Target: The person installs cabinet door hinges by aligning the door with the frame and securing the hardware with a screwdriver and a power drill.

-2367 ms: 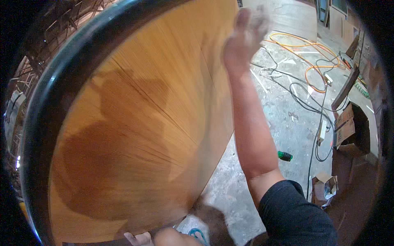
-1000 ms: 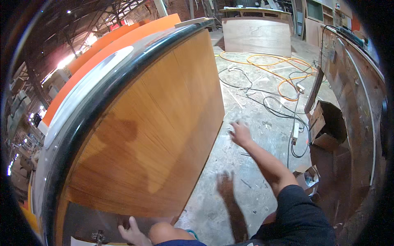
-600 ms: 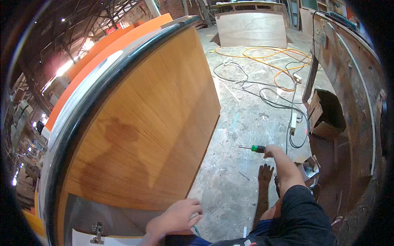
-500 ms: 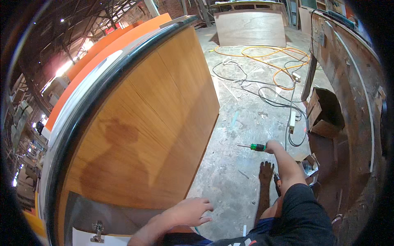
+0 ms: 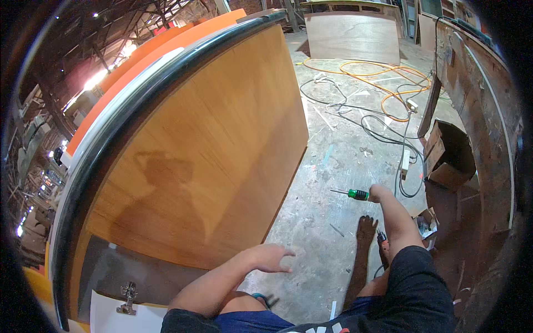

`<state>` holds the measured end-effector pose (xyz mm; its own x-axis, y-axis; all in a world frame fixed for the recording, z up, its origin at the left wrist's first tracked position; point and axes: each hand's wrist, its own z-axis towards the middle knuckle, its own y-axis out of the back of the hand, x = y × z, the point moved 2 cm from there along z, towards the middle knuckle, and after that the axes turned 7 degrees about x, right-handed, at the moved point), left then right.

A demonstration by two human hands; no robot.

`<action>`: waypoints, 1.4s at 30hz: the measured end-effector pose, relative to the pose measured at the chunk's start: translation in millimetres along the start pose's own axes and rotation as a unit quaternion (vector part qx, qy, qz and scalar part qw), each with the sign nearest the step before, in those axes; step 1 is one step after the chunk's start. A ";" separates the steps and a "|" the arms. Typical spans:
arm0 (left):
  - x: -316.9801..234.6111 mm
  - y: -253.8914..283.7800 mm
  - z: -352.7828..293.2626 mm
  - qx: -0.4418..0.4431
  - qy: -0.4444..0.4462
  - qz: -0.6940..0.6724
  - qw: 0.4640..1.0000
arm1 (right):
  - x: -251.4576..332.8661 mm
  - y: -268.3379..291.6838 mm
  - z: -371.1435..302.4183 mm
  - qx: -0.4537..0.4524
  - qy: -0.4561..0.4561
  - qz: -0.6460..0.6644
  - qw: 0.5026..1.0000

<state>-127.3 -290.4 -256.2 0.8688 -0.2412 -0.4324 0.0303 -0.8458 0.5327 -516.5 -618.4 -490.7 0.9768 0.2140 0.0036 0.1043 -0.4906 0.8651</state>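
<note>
My right hand (image 5: 380,193) is closed around the green and black handle of a screwdriver (image 5: 358,194), its metal shaft pointing left above the floor. My left hand (image 5: 270,258) hangs beside the lower right edge of a large wood-grain panel (image 5: 216,144), thumb and fingers apart, with nothing visible in it. That panel stands at the left inside a glossy black curved edge (image 5: 125,105). A metal fitting that looks like a hinge (image 5: 127,298) sits on a white board (image 5: 105,311) at the lower left.
A red and black power tool (image 5: 383,243) lies by my right leg. Near it stand a small open box (image 5: 426,225) and a cardboard carton (image 5: 451,155). Orange hose (image 5: 388,111) and dark cables (image 5: 377,133) sprawl over the concrete floor. A worn wooden bench side (image 5: 483,111) rises at the right.
My view has shifted, so most things sit farther right. My left hand has moved up and outward, away from my lap. The screwdriver stays in my right hand.
</note>
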 end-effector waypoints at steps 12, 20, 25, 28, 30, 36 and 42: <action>16.2 0.7 -28.7 -0.070 0.005 -0.003 0.998 | 43.2 9.7 -10.1 0.025 0.019 0.000 1.000; -15.4 25.9 -22.9 -0.284 -0.049 0.015 0.958 | 21.8 3.0 11.2 0.020 0.030 0.013 0.999; -55.2 98.4 -44.0 -0.555 -0.081 0.130 0.817 | 26.8 -0.9 7.5 0.026 0.021 0.033 0.999; -68.5 169.4 -77.2 -0.631 -0.042 0.253 0.732 | 57.6 11.5 -1.3 0.054 0.049 0.047 0.996; -67.7 220.5 -78.5 -0.661 0.005 0.349 0.664 | 40.8 8.8 -1.4 0.029 0.076 0.035 0.996; -29.7 267.1 -67.4 -0.634 0.099 0.424 0.639 | 72.7 -11.4 -18.1 0.015 0.048 0.028 0.998; -72.3 142.1 -22.1 -0.334 -0.004 0.187 0.924 | 62.5 -44.1 14.9 -0.279 0.082 0.021 0.957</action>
<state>-174.9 -382.7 -133.2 0.8766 -0.4628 -0.1317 0.0293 -0.2220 0.9746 -457.2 -596.0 -536.1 0.9310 0.3551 0.0839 -0.0954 0.0150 0.9953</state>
